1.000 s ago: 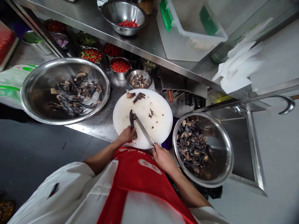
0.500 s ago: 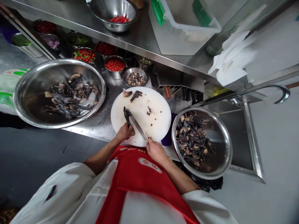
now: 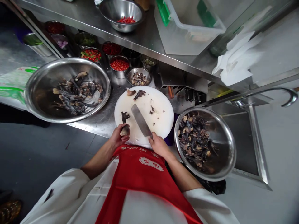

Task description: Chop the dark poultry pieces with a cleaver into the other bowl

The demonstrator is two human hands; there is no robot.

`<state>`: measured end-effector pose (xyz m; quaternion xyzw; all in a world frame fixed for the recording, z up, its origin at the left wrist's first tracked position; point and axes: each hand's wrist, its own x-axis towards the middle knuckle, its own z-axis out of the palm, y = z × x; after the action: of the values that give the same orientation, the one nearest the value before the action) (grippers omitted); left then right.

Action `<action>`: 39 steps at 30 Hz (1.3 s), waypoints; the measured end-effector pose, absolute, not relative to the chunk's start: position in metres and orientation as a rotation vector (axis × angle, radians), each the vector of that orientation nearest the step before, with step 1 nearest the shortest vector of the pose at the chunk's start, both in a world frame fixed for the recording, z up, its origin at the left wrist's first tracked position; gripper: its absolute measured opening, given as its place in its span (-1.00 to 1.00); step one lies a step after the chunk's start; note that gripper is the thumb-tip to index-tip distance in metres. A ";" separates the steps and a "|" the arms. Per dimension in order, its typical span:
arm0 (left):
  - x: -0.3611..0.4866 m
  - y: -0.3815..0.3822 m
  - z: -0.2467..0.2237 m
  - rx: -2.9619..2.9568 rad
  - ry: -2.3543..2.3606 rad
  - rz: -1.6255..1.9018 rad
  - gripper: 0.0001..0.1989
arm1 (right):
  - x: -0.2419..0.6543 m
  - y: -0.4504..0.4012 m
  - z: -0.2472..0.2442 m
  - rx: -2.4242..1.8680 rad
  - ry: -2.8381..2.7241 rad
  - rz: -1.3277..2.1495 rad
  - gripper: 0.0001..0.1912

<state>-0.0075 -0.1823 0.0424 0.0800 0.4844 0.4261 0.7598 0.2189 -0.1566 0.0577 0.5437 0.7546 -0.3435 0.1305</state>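
A dark chicken foot [image 3: 125,117] is gripped in my left hand [image 3: 118,136], its toes pointing away from me over the left edge of the round white cutting board [image 3: 161,124]. My right hand [image 3: 159,144] is closed round the handle of a cleaver [image 3: 141,120], whose broad blade lies tilted over the board's middle, apart from the foot. At the board's far side lie another dark foot [image 3: 139,95] and a pale cut piece [image 3: 131,92]. Small dark scraps [image 3: 152,109] are scattered right of the blade.
Left stands a big steel bowl [image 3: 30,90] of dark feet; right, another steel bowl [image 3: 230,149] holds cut pieces. Behind the board are a small bowl of scraps [image 3: 139,79], chopped red chillies [image 3: 119,64] and a knife rack [image 3: 171,81]. A sink [image 3: 254,137] lies far right.
My left hand has drawn the foot left, away from the blade, and turned it. The cleaver has gone from edge-down beside the foot to showing its flat side.
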 end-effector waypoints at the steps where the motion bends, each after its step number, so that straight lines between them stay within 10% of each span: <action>1: -0.010 -0.184 0.039 0.198 1.048 0.921 -0.67 | 0.221 -0.157 0.057 1.605 2.203 -1.030 -0.74; 14: 0.000 -0.177 -0.022 0.980 1.741 0.338 -0.62 | 0.260 -0.185 0.087 1.583 2.325 -1.055 -0.69; 34: -0.024 -0.184 0.008 0.486 1.114 0.657 -0.70 | 0.268 -0.164 0.058 1.738 2.125 -1.249 -0.74; 39: -0.029 -0.163 0.012 1.017 1.567 0.546 -0.64 | 0.262 -0.168 0.054 1.932 2.167 -1.150 -0.66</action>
<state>-0.0292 -0.1625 0.0116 0.4319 0.6656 0.2319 0.5627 0.2618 -0.1675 0.0544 0.6186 0.6940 -0.3683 0.0095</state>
